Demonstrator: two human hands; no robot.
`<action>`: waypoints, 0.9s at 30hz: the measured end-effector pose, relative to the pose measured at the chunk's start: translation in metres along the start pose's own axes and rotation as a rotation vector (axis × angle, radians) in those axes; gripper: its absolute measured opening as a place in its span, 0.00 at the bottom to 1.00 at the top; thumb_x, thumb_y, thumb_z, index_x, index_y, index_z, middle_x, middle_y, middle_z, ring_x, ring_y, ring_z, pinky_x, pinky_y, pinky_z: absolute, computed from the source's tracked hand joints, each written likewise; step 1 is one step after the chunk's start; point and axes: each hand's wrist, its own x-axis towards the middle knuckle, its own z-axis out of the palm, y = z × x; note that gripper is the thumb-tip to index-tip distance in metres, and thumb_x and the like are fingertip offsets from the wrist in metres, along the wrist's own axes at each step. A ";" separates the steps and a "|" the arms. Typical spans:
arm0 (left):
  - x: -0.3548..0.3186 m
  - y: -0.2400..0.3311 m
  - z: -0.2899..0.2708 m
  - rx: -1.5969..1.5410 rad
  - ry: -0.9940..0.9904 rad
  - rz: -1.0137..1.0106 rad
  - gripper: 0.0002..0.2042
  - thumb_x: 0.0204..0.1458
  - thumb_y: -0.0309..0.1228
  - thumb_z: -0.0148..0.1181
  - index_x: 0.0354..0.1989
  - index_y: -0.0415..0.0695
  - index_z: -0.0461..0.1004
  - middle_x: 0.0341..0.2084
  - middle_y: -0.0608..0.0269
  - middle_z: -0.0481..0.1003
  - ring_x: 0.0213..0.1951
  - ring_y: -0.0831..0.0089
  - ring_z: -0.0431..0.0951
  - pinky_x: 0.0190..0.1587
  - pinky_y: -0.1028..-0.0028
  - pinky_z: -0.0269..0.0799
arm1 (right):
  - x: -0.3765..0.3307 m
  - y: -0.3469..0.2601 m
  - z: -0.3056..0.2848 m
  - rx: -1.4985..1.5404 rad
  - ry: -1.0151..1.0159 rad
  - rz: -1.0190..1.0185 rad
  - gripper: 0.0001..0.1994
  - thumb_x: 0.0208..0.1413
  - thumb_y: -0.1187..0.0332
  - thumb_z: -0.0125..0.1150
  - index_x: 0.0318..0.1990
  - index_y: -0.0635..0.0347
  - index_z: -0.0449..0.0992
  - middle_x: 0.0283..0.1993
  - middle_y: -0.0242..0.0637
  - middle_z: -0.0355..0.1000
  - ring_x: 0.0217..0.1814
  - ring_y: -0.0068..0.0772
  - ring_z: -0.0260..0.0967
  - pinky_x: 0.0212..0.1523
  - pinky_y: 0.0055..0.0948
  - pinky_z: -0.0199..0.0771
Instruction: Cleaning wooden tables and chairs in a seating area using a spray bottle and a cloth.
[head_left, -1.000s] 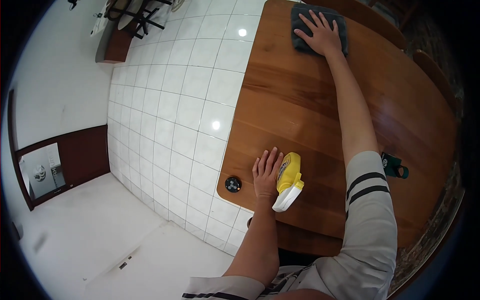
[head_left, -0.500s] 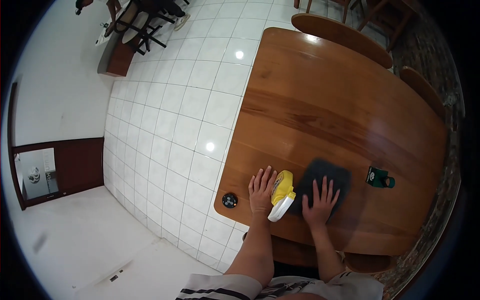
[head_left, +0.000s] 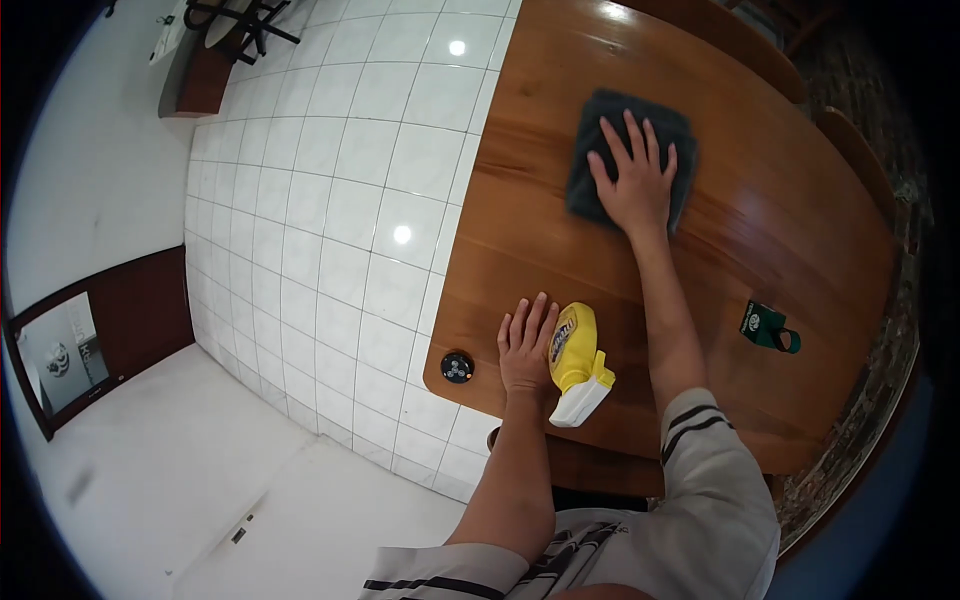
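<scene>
A dark grey folded cloth [head_left: 590, 180] lies flat on the wooden table [head_left: 560, 250], toward its far side. My right hand [head_left: 640, 185] presses down on it with fingers spread, arm stretched out. Near the table's front edge, my left hand [head_left: 525, 350] rests flat on the wood, fingers apart. Just right of that hand lies a yellow spray bottle [head_left: 575, 345] on its side, its white trigger head toward me. Whether the left hand touches the bottle, I cannot tell.
A round black device with buttons [head_left: 457, 367] sits at the table's near left corner. On the right stands a small green holder [head_left: 768, 327]. Wooden chairs [head_left: 725, 35] line the far side, a brick wall [head_left: 880, 150] the right. White tiled floor [head_left: 340, 210] stretches to the left.
My right hand has slid the cloth away from me, from beside the spray bottle to the far part of the table. The left hand stays by the bottle. The view has shifted slightly.
</scene>
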 end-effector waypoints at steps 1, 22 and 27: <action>0.001 0.001 0.003 -0.008 0.005 0.009 0.25 0.61 0.45 0.51 0.68 0.64 0.65 0.72 0.78 0.58 0.72 0.71 0.56 0.73 0.61 0.47 | 0.029 0.001 0.012 -0.023 0.009 -0.003 0.26 0.65 0.46 0.51 0.70 0.34 0.66 0.77 0.31 0.54 0.80 0.41 0.47 0.76 0.61 0.37; -0.003 -0.010 0.017 0.115 0.087 0.042 0.23 0.61 0.46 0.51 0.66 0.64 0.69 0.71 0.76 0.61 0.71 0.69 0.58 0.73 0.60 0.49 | 0.201 0.000 0.020 0.462 -0.221 -0.246 0.32 0.67 0.37 0.40 0.74 0.38 0.60 0.81 0.35 0.43 0.83 0.45 0.35 0.79 0.60 0.30; 0.003 -0.002 0.010 0.090 0.086 0.053 0.23 0.61 0.46 0.51 0.65 0.63 0.69 0.70 0.76 0.62 0.71 0.69 0.58 0.72 0.60 0.51 | 0.193 0.056 0.010 0.638 -0.212 -0.552 0.34 0.66 0.34 0.36 0.75 0.36 0.57 0.82 0.35 0.40 0.84 0.46 0.30 0.79 0.61 0.28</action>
